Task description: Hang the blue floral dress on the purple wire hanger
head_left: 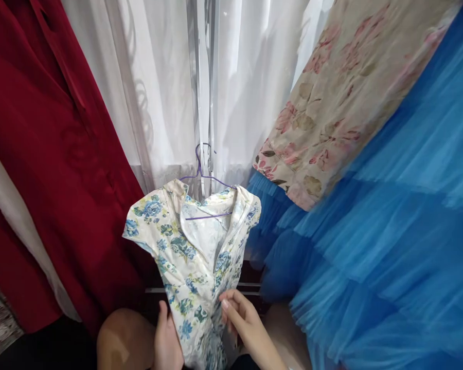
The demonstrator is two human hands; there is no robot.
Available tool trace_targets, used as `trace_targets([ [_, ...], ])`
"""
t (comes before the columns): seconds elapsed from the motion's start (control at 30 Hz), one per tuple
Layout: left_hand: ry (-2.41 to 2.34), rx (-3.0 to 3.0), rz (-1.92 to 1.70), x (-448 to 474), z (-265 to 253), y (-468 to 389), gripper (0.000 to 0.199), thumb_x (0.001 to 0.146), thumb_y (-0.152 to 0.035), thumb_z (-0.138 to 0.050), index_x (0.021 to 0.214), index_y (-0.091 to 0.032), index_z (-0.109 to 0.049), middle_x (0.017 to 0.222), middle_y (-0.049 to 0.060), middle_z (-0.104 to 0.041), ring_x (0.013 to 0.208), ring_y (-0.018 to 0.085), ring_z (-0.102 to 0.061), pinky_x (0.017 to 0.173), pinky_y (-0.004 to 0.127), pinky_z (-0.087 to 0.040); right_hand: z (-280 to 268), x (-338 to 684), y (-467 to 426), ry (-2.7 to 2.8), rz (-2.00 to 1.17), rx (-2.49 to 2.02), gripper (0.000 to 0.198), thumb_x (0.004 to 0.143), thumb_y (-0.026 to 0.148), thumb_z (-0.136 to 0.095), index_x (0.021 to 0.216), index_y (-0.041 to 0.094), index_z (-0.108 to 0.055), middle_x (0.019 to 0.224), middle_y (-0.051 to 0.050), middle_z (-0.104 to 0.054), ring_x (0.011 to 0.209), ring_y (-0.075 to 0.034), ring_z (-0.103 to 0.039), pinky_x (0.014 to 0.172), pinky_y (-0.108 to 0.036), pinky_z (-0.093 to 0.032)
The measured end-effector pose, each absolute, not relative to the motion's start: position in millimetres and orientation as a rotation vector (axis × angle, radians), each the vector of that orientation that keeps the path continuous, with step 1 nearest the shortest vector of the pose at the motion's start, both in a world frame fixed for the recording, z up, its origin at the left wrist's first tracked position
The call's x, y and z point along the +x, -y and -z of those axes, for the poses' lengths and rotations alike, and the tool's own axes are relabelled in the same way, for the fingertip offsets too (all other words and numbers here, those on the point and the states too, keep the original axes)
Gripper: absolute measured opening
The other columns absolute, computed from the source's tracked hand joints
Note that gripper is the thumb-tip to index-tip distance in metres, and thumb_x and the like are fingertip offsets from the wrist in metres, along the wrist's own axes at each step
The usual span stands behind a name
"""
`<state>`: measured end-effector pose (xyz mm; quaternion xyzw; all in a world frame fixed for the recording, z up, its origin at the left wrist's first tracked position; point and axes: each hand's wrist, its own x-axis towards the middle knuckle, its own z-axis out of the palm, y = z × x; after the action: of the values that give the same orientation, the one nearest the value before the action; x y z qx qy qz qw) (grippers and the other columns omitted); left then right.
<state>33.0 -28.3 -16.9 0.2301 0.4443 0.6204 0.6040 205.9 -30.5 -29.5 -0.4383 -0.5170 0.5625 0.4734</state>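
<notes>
White cloth printed with blue flowers makes up the garment (196, 272) between our two hands, its lower part coming down between them. At its left edge, our left hand (167, 341) has the thumb raised and apart from the palm; the fingers pass out of sight, so we cannot tell whether they grip. At the garment's front opening, our right hand (243, 316) is curled, thumb and forefinger nearly together against the cloth, and whether they pinch anything we cannot make out. The purple hanger (199, 172) rises above the garment's neckline, its ends hidden inside the shoulders; what the hook rests on is unclear. The garment's hem is cut off below. Blue layered tulle (370, 246), blurred in places, fills the space to the garment's right.
</notes>
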Motion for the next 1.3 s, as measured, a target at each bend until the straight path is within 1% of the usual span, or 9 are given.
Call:
trace_targets([
  [0.1, -1.062, 0.483, -1.345, 30.8, 32.5, 45.8, 0.069, 0.066, -0.033, -0.083, 0.128, -0.017, -0.058, 0.109, 0.014, -0.071, 0.105, 0.033, -0.066, 0.089, 0.043, -0.053, 15.9, 189.6, 14.7, 1.371, -1.216, -1.091, 0.032, 0.093, 0.051, -0.055, 0.086, 0.02, -0.051, 0.066, 0.004, -0.045, 0.061, -0.012, -0.04, 0.056, -0.026, -0.03],
  [0.2, -1.146, 0.513, -1.333, 32.0, 38.9, 48.9, 0.069, 0.058, -0.025, -0.082, 0.123, -0.016, -0.062, 0.102, 0.01, -0.074, 0.106, 0.034, -0.066, 0.091, 0.04, -0.051, -1.3, 182.7, 0.3, 1.431, -1.12, -1.104, 0.038, 0.096, 0.049, -0.05, 0.072, 0.021, -0.042, 0.063, 0.005, -0.039, 0.06, -0.012, -0.036, 0.057, -0.027, -0.028],
  [0.33, -1.148, 0.586, -1.324, 23.5, 34.2, 35.9, 0.055, 0.059, -0.026, -0.078, 0.112, -0.015, -0.067, 0.102, 0.009, -0.074, 0.105, 0.032, -0.066, 0.089, 0.037, -0.051, -11.1, 188.7, -2.7, 1.478, -1.05, -1.147, 0.044, 0.095, 0.049, -0.051, 0.064, 0.021, -0.035, 0.06, 0.006, -0.031, 0.056, -0.011, -0.029, 0.054, -0.027, -0.023],
  [0.5, -1.167, 0.641, -1.311, 6.2, 39.4, 22.9, 0.05, 0.062, -0.029, -0.074, 0.109, -0.014, -0.064, 0.096, 0.009, -0.073, 0.097, 0.032, -0.067, 0.086, 0.039, -0.051, -2.9, 190.1, 15.5, 1.402, -1.2, -1.09, 0.041, 0.094, 0.05, -0.052, 0.067, 0.019, -0.046, 0.056, 0.006, -0.035, 0.052, -0.01, -0.028, 0.051, -0.027, -0.019],
  [0.7, -1.459, 1.204, -1.957, 30.1, 42.2, 36.0, 0.054, 0.071, -0.027, -0.073, 0.121, -0.022, -0.052, 0.13, 0.012, -0.051, 0.119, 0.028, -0.052, 0.101, 0.04, -0.042, -0.6, 177.2, 28.0, 1.159, -1.222, -1.067, 0.043, 0.091, 0.057, -0.053, 0.07, 0.02, -0.045, 0.056, 0.006, -0.039, 0.049, -0.009, -0.029, 0.048, -0.026, -0.02],
  [0.93, -1.191, 1.453, -1.376, 51.5, 21.0, 21.4, 0.025, 0.082, -0.028, -0.062, 0.106, -0.021, -0.067, 0.098, 0.01, -0.068, 0.096, 0.028, -0.062, 0.088, 0.035, -0.047, -0.6, 154.1, 35.3, 1.269, -1.131, -1.061, 0.04, 0.092, 0.055, -0.052, 0.073, 0.02, -0.05, 0.062, 0.001, -0.05, 0.058, -0.013, -0.047, 0.056, -0.027, -0.036],
  [1.07, -1.161, 1.521, -1.265, 41.4, 23.7, 14.7, 0.014, 0.082, -0.027, -0.06, 0.089, -0.019, -0.069, 0.075, 0.006, -0.066, 0.072, 0.022, -0.06, 0.073, 0.028, -0.045, -9.1, 152.5, 16.3, 1.237, -1.26, -1.079, 0.042, 0.088, 0.058, -0.056, 0.07, 0.019, -0.05, 0.054, 0.001, -0.057, 0.044, -0.01, -0.045, 0.046, -0.024, -0.033],
  [1.2, -1.231, 1.691, -1.139, 32.5, 20.1, 20.4, 0.025, 0.087, -0.033, -0.057, 0.103, -0.02, -0.07, 0.075, 0.007, -0.064, 0.069, 0.023, -0.057, 0.067, 0.028, -0.041, -63.6, 161.7, -25.8, 1.264, -1.336, -0.965, 0.04, 0.084, 0.056, -0.06, 0.072, 0.019, -0.051, 0.05, 0.002, -0.061, 0.033, -0.008, -0.039, 0.037, -0.021, -0.023],
  [1.3, -1.272, 1.861, -0.996, 33.8, 7.6, 24.0, 0.028, 0.089, -0.03, -0.053, 0.111, -0.021, -0.068, 0.069, 0.005, -0.06, 0.062, 0.021, -0.053, 0.063, 0.028, -0.035, -126.0, 167.8, -64.7, 1.322, -1.211, -0.884, 0.033, 0.084, 0.046, -0.062, 0.072, 0.016, -0.057, 0.053, 0.0, -0.065, 0.035, -0.007, -0.042, 0.037, -0.019, -0.026],
])
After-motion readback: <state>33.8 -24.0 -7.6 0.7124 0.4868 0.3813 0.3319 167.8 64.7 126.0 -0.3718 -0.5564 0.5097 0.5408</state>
